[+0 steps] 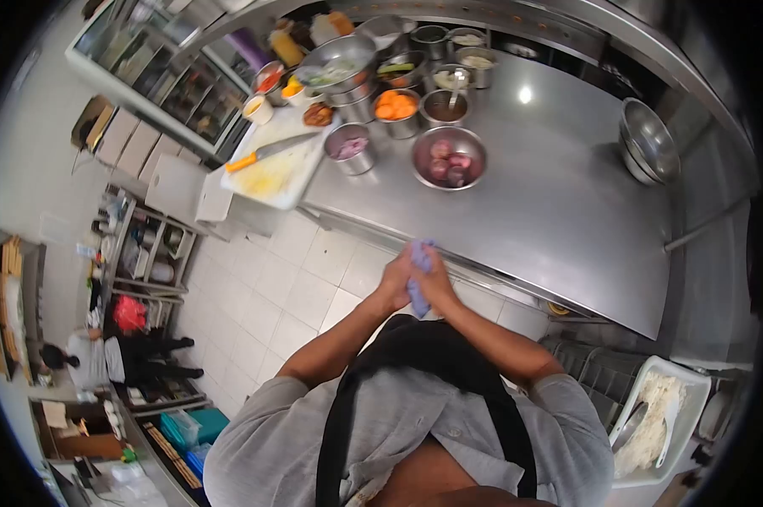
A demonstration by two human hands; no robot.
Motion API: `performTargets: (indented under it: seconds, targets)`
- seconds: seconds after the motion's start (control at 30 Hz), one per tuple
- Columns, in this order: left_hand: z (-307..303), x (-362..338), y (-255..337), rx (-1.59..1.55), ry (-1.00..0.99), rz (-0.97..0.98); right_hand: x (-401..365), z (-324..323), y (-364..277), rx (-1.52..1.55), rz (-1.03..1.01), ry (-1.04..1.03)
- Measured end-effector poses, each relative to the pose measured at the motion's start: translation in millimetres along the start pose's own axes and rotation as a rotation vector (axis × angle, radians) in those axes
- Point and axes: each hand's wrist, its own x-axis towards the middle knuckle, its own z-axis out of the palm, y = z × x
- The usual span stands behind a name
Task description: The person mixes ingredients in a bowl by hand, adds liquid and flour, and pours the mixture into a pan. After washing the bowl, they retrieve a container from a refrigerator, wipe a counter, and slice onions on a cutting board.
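A purple cloth [418,291] is bunched between my two hands in front of my apron, just off the table's front edge. My left hand [396,281] wraps it from one side, and my right hand [434,282] closes on it from the other. Parts of the cloth stick out above and below the fingers. Beyond my hands, a steel bowl [420,174] with several red onions [447,164] stands on the steel table [542,203]. A steel container of cut onion [348,148] is to its left.
A knife [271,152] with an orange handle lies on the white cutting board [292,193] at the table's left end. Containers of carrots [396,106] and other foods crowd the back. Steel bowls [648,142] lean at right. A white tub [694,384] holds pale food. Another person [115,359] stands far left.
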Motion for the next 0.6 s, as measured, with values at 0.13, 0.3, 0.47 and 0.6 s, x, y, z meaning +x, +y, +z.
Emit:
performTargets:
  seconds: [0.13,0.3,0.47,0.6]
  targets:
    - [1.5,-63.0,48.0,0.195,-0.238,-0.035,26.7,27.6,12.4,0.268,-0.073,0.412]
    - [-71.5,-152.5,106.5,0.849,-0.208,0.152,16.5,-23.6,-38.7,0.352,-0.300,0.897]
    - [-176.8,-189.6,131.8,0.695,0.292,0.093,16.0,-124.0,-65.7,0.088,-0.580,1.253]
    - [-209.9,-172.4,146.3,0.677,0.287,0.090,26.9,-134.5,-46.8,-1.041,0.146,1.374]
